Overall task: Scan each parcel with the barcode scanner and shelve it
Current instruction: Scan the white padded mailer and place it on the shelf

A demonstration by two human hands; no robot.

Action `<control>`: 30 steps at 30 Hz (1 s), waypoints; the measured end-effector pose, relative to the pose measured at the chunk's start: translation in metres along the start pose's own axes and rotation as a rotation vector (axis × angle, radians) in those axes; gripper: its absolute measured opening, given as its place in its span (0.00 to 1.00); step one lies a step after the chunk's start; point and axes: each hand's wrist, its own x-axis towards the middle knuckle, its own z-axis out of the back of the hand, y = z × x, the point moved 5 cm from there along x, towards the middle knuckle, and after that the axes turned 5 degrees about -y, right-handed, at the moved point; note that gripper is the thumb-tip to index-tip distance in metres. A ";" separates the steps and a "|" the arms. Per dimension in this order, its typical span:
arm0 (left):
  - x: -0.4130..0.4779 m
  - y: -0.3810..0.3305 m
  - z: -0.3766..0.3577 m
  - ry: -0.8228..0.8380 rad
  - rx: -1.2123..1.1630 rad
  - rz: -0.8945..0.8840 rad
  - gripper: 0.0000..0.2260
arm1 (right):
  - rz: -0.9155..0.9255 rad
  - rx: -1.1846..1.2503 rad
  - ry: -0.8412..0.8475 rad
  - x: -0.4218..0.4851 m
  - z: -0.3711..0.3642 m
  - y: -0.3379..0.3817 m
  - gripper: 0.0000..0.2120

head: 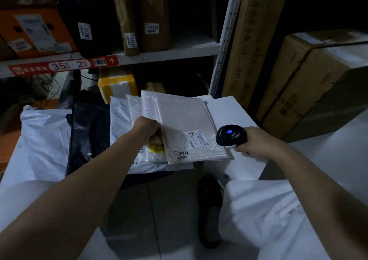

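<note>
Forearms [79,180] reach forward: left hand [148,130] pinches the fanned mailers [179,116] by their near-left edge, right hand [254,142] grips the scanner [231,136]. Its nose sits just right of the top label [194,138], aimed left across it; a slight tilt should do.

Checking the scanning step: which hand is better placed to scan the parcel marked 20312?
Right hand: it holds the barcode scanner beside the label of that parcel; the left hand grips the fanned parcels.
</note>
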 end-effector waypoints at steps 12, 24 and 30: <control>0.002 0.001 0.000 -0.015 -0.003 -0.019 0.04 | 0.059 -0.096 0.002 0.005 0.001 -0.001 0.11; 0.008 0.003 -0.004 0.007 -0.034 0.007 0.06 | 0.173 -0.396 -0.071 0.006 0.009 0.010 0.05; 0.006 0.003 -0.004 0.020 -0.003 -0.005 0.03 | 0.192 -0.439 -0.070 0.001 0.013 0.016 0.13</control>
